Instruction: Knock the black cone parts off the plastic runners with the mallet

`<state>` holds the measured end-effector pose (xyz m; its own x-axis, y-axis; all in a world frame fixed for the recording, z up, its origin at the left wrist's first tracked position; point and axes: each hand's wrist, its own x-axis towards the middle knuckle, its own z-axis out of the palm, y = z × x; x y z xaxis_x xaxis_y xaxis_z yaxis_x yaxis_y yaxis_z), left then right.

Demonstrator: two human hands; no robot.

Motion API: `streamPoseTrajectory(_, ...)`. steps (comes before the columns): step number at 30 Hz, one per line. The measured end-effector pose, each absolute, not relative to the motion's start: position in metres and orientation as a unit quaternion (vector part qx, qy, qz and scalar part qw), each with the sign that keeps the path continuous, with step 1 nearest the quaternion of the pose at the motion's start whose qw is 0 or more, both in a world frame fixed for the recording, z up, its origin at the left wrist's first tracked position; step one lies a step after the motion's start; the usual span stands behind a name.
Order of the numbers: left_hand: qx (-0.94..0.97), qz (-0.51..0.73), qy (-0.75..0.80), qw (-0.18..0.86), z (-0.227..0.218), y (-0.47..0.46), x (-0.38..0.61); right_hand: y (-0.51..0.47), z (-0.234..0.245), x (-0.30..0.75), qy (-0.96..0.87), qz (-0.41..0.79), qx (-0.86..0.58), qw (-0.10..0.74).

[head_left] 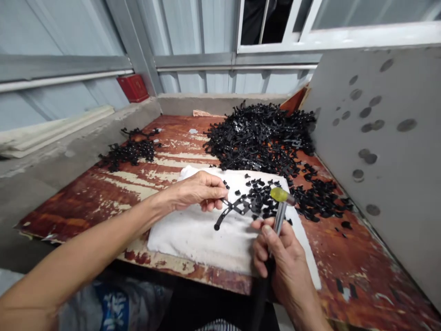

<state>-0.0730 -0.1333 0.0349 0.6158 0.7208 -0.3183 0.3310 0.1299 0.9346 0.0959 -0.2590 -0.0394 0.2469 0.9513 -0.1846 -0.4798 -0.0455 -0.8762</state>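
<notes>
My left hand (203, 191) pinches one end of a black jointed linkage (237, 206), whose crossed arms spread above a white cloth (203, 239). A round tip of the linkage points down toward me. In my right hand (284, 257) is a small hammer (280, 214), gripped by its handle with the head up. The hammer's face is yellow-green and its shaft is metal. Small black caps (263, 193) lie scattered on the cloth, just behind the linkage and the hammer head.
Behind the cloth rises a large heap of black parts (258, 133). A smaller pile of black linkages (131, 149) lies at the left, and loose caps (320, 200) spread on the right. A grey board (386, 133) walls the right side; a red box (132, 88) stands in the far left corner.
</notes>
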Motion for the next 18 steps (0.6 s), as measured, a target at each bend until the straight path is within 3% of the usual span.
streamPoseTrajectory(5,0.603,0.127,0.389,0.685,0.021,-0.158,-0.081,-0.26,-0.042,0.095,-0.309,0.564,-0.457,0.614)
streamPoseTrajectory(18,0.414,0.243,0.404,0.778,-0.003,-0.202,-0.07,-0.261,-0.041,0.093,-0.303,0.534,-0.461,0.64)
